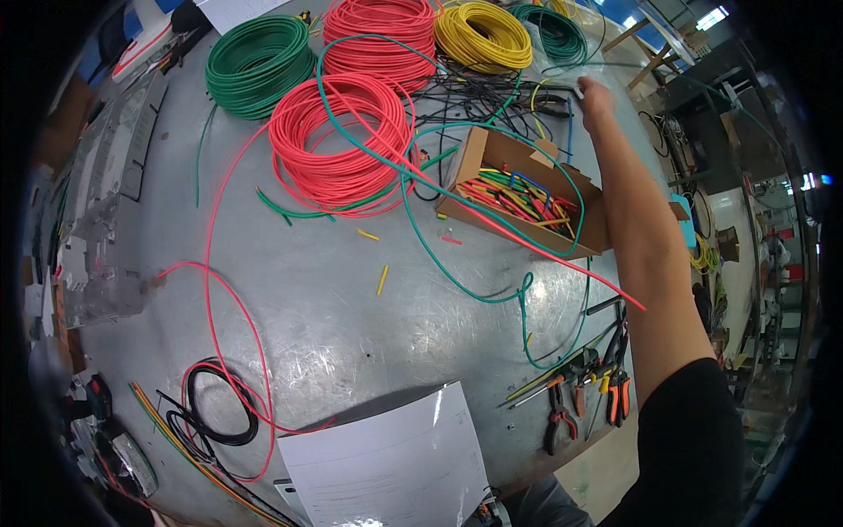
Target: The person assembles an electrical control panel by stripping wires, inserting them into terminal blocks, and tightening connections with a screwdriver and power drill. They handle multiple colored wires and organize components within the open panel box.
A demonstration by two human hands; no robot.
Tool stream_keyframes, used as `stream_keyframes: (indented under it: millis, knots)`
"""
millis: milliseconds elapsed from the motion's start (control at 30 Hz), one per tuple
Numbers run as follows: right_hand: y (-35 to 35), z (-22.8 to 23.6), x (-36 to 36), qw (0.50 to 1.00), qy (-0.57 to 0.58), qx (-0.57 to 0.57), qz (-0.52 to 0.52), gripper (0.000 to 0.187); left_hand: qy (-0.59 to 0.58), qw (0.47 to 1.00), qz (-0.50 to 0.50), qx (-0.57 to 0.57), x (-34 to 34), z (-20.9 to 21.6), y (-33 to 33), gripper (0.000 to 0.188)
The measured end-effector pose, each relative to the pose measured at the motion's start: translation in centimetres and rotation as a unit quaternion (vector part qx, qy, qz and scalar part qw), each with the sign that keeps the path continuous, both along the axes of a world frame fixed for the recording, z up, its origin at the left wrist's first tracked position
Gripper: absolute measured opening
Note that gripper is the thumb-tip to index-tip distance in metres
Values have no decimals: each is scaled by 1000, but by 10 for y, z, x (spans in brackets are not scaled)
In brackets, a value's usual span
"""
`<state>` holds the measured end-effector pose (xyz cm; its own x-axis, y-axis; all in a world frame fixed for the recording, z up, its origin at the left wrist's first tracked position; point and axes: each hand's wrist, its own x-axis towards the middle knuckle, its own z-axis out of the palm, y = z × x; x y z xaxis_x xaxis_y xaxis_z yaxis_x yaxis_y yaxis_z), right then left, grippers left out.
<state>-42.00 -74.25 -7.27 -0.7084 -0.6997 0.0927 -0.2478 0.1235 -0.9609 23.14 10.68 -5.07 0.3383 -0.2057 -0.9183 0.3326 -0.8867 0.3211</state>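
Nearest lies a white sheet, with red-and-black-handled pliers to its right. Beyond, an open cardboard box holds cut coloured pieces. The right hand reaches past it, fingers curled near a blue wire and tangled black wires; whether it pinches anything cannot be told. Red, green and yellow coils lie to its left.

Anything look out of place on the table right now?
Yes: short yellow pieces lie loose on the table, outside the cardboard box of similar pieces. A green wire sprawls over that box, unlike the coiled red wire.
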Motion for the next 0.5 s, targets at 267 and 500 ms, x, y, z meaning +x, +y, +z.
stream_keyframes:
  millis: [267, 500]
  knots:
    - [33, 137, -43, 955, -109, -270, -59, 14, 16, 999, -27, -42, 19, -4, 3, 45]
    - [98, 215, -83, 959, -81, -202, 180, 24, 5, 996, -56, -68, 32, -9, 10, 44]
